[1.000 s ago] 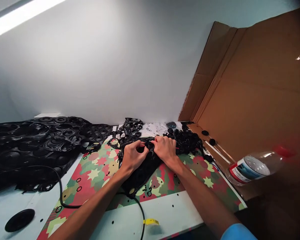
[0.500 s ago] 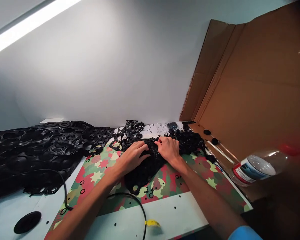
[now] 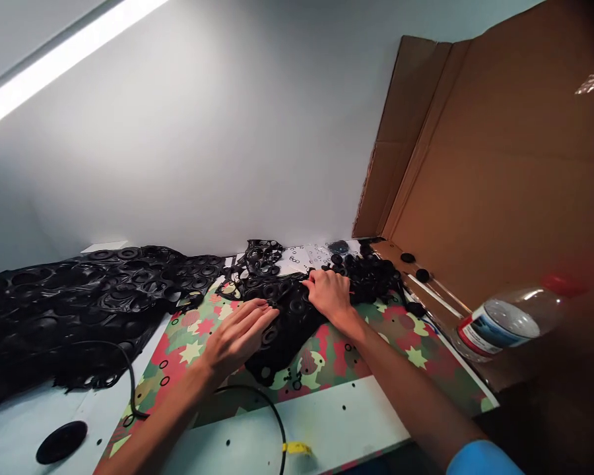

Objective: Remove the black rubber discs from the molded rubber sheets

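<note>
A black rubber sheet of moulded rings lies on a camouflage-patterned mat in the middle of the table. My left hand rests flat on its left edge, fingers stretched out, holding nothing. My right hand presses on the sheet's far end with curled fingers pinching at the rubber. A heap of loose black rubber discs lies just right of my right hand.
A large pile of black rubber sheets covers the left of the table. A black cable with a yellow tag loops near the front edge. A black disc lies front left. An open cardboard box and plastic bottle stand at right.
My left hand has let go, opened and slid back toward me along the sheet. My right hand stays on the sheet's far end.
</note>
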The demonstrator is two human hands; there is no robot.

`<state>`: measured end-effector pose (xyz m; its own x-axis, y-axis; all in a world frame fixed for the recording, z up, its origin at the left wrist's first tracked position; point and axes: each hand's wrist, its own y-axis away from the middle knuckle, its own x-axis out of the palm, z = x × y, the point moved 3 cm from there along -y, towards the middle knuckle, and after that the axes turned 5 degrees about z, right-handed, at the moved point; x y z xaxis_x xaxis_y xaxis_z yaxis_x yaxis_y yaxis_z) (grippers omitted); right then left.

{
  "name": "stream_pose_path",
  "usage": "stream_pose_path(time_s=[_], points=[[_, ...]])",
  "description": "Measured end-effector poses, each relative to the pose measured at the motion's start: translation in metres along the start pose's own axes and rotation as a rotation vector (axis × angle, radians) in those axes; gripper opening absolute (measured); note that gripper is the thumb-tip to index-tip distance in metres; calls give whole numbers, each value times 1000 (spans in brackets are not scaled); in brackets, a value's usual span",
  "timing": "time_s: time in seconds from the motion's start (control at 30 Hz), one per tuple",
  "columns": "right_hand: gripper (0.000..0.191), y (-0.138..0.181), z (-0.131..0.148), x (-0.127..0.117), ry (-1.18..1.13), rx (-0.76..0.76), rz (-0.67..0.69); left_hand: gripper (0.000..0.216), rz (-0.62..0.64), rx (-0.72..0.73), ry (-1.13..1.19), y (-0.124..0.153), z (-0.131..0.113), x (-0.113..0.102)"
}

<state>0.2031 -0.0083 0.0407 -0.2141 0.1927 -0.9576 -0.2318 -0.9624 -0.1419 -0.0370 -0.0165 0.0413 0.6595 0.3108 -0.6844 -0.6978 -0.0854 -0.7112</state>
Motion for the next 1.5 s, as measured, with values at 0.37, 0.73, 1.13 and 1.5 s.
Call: stream_pose_path(time_s=[0.37,0.73,1.13,1.5], points=[[22,-9,-14,-17,-148,-30,11,46,-355,-999,555,-25,42,-58],[38,9,-22,-46,-760,-403,310,44,-104,-1081,954,-41,26,11],[40,2,-57,-52,-549,-117,-6,38,58,-965,901,-37,18,2],[41,2,-108,-67,-307,143,-222,34,233,-745,314,-4,28,40]])
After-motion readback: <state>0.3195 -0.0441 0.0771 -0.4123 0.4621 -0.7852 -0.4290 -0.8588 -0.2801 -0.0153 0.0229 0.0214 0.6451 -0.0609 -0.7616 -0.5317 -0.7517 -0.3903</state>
